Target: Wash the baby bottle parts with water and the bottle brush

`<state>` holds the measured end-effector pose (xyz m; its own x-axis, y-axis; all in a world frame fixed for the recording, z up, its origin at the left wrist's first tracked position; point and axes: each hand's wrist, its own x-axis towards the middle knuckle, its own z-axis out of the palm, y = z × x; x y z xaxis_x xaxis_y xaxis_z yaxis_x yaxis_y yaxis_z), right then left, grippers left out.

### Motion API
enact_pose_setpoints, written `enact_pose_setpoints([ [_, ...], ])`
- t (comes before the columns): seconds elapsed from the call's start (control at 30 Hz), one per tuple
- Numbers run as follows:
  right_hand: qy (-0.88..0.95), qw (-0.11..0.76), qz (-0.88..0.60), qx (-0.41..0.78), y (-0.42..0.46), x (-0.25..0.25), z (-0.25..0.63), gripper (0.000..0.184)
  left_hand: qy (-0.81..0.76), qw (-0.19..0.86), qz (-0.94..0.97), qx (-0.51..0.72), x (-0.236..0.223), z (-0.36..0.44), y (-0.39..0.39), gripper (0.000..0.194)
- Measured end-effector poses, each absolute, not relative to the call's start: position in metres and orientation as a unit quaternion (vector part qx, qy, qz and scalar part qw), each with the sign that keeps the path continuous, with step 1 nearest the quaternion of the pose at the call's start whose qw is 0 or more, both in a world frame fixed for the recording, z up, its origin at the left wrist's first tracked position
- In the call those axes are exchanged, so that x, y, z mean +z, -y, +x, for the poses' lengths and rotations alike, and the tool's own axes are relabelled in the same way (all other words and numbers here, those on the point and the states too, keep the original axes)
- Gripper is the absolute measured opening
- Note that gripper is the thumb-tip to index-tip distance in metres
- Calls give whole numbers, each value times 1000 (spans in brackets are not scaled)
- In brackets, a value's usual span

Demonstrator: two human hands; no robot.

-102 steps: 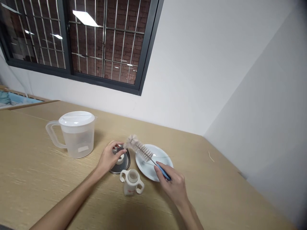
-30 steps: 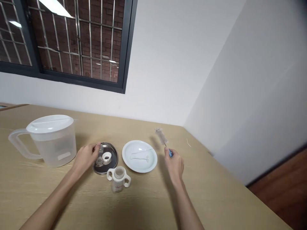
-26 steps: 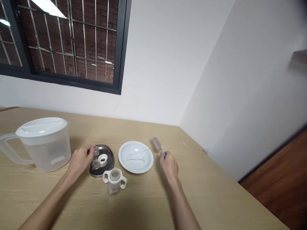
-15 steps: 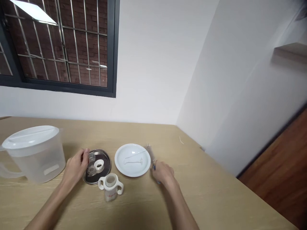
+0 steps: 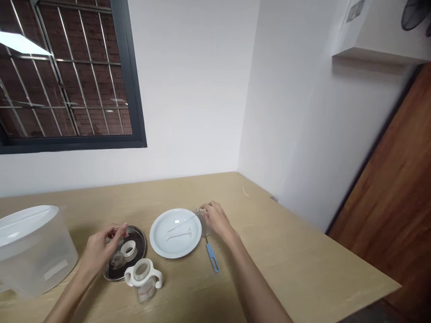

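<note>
My left hand (image 5: 99,249) hovers at the left rim of a round metal dish (image 5: 139,237). Its fingers are curled, and I cannot make out whether they pinch anything. In the dish lie a white ring (image 5: 128,247) and a clear teat (image 5: 117,259). My right hand (image 5: 217,220) sits beside the right edge of a white plate (image 5: 161,244), fingertips on the bristle end of a bottle brush (image 5: 212,258). The brush lies flat on the table and its blue handle is free. A small white bottle with two handles (image 5: 143,280) stands in front of the dish.
A thin rod and a small clear piece lie on the plate. A large translucent pitcher (image 5: 30,249) with a white lid stands at the far left. The wooden table (image 5: 303,269) meets white walls at the back and right. A barred window is at upper left.
My right hand has brought the raised brush down beside the plate, let go of the blue handle and slid up to the bristle end. My left hand stayed at the dish. My view swung right.
</note>
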<state>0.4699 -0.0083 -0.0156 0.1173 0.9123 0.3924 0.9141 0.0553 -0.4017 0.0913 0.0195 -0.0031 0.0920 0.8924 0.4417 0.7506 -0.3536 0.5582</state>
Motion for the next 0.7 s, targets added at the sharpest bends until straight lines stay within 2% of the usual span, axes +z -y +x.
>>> enact_pose_setpoints([
  [0.2, 685, 323, -653, 19, -3, -29, 481, 22, -628, 76, 719, 288, 14, 88, -23, 66],
  [0.4, 687, 368, -624, 49, -11, -39, 485, 20, -584, 81, 703, 397, 17, 81, -33, 49],
  [0.6, 633, 454, -626, 34, -11, -42, 496, 24, -539, 114, 790, 271, 40, 143, -25, 61],
  [0.7, 571, 498, -653, -3, -10, -45, 502, 28, -435, 118, 846, 286, 46, 183, -30, 46],
])
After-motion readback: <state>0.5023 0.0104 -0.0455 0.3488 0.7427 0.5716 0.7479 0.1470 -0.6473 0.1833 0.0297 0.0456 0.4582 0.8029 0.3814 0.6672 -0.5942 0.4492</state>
